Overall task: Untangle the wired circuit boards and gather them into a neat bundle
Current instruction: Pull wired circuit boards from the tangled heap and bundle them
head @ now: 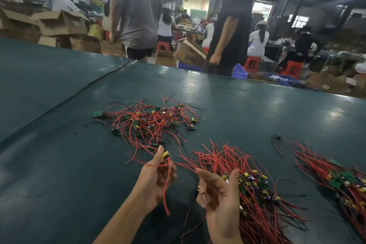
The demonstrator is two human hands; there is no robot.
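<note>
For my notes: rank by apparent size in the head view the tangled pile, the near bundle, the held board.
1. near bundle, though nearness may enlarge it
2. tangled pile
3. held board, in the left hand

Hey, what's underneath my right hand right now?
The right hand hangs over the near-left part of the gathered bundle of red-wired circuit boards, lying on the green table. Boards and wires directly beneath the palm are covered, so whether the fingers grip any cannot be seen.
</note>
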